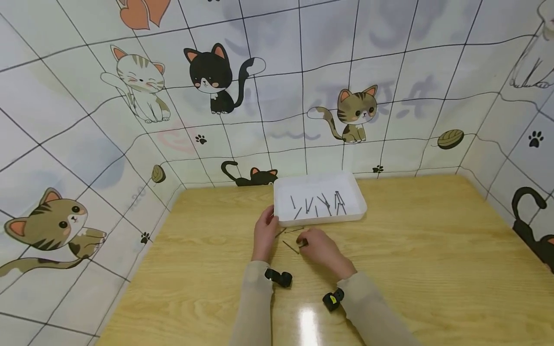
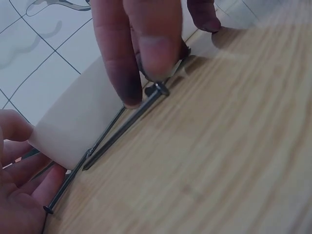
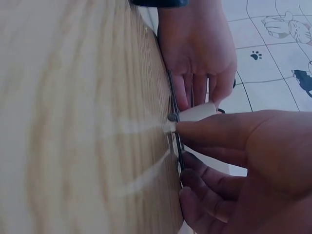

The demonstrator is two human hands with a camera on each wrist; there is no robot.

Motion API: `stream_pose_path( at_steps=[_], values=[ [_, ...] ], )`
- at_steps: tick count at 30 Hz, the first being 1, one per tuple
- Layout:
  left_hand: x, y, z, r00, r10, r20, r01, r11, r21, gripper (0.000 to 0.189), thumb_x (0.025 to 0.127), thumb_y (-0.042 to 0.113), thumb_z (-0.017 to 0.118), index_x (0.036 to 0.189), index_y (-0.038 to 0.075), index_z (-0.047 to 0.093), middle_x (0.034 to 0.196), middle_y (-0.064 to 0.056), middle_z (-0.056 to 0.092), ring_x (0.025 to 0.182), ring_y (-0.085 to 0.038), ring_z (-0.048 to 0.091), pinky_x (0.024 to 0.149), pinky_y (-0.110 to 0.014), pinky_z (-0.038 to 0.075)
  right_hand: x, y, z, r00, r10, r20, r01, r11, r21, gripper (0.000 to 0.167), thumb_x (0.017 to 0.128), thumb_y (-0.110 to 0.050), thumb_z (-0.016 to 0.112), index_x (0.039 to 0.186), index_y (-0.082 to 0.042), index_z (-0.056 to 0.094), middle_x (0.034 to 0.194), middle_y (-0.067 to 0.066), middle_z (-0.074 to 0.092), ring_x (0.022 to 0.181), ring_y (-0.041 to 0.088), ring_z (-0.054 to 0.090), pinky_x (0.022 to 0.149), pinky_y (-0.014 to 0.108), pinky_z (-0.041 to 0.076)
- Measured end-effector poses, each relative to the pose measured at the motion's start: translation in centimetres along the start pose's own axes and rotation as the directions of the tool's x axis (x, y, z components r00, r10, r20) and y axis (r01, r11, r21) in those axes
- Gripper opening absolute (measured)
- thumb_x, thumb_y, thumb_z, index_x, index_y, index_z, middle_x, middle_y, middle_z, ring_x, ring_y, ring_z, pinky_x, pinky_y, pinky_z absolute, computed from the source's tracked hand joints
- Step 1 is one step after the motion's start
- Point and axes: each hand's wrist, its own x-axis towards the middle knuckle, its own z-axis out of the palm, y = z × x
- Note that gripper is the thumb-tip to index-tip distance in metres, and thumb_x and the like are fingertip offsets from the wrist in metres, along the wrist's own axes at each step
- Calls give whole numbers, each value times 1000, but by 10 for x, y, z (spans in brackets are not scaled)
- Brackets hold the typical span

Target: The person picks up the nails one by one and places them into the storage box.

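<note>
My left hand (image 1: 265,233) holds the front left corner of a white tray (image 1: 320,220), its thumb at the front wall. Several dark nails (image 1: 308,205) lie inside the tray. In front of it, a few more nails lie on the table. One of them, a nail (image 2: 124,127) with a flat head, points toward the tray in the left wrist view. My right hand (image 1: 322,250) reaches down over this nail with bent fingers, thumb tip (image 3: 183,129) right at its head. I cannot tell whether the fingers pinch it.
The wooden table (image 1: 415,269) meets a wall (image 1: 285,96) covered in cat drawings behind the tray, with further walls at left and right. Black wrist cameras sit on both wrists, the left camera (image 1: 279,278) close to the right camera (image 1: 333,300).
</note>
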Motion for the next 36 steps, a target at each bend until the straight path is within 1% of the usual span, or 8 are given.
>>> stream_pose_path(
  at_steps=[3,8,11,15,20,25,31,36],
  values=[
    [-2,-1,0,1000,-4,6,4,1000,-1,39,91,17,47,130,14,48,131,-3,47,115,-22,46,95,-41,34,-4,-3,2,1000,15,9,-15,1000,-15,15,76,-9,64,90,-13,67,85,-2,57,82,18,52,71,34,44],
    [1,-2,0,1000,3,9,-3,1000,-1,39,91,18,47,130,15,47,131,-3,47,114,-19,47,94,-39,35,-5,-6,-2,999,44,5,-44,999,-8,9,77,-10,63,82,-16,67,80,-4,56,78,15,53,68,32,45],
    [2,-1,0,1000,2,13,-2,1000,1,39,91,19,47,130,16,48,131,-3,46,113,-17,47,94,-39,35,-5,-6,-4,998,57,11,-57,998,7,8,78,-10,62,81,-16,67,80,-4,58,77,14,55,66,32,45],
    [2,0,0,1000,-11,16,11,1000,1,39,91,19,47,130,16,48,131,-3,46,112,-15,47,94,-38,35,-5,-5,-5,999,49,1,-49,999,21,6,77,-10,64,80,-13,69,79,-3,59,77,16,55,66,33,46],
    [2,1,1,1000,-21,18,21,1000,-4,39,91,18,47,130,16,48,131,-2,46,113,-16,47,94,-37,35,-4,0,-6,999,35,-32,-35,999,13,6,76,-11,65,78,-14,69,77,-4,60,79,19,54,70,36,44],
    [2,1,2,1000,-13,14,13,1000,-3,39,91,17,47,129,15,48,131,-4,46,113,-19,47,94,-38,35,-3,5,-7,1000,20,-14,-20,1000,22,8,77,-9,64,82,-13,69,80,-3,62,79,17,57,72,34,46],
    [1,0,2,1000,-15,10,15,1000,10,40,90,17,48,130,14,47,131,-4,47,112,-17,48,94,-38,35,-5,11,-14,999,28,39,-29,999,27,12,78,-7,63,89,-12,68,86,-2,63,83,17,58,75,35,46],
    [1,-1,1,1000,-20,14,20,1000,11,40,90,18,47,130,15,47,131,-3,46,113,-17,47,94,-37,36,-7,16,-23,1000,-18,23,18,1000,10,23,74,2,60,93,-9,68,88,0,64,84,18,58,75,35,45]
  ],
)
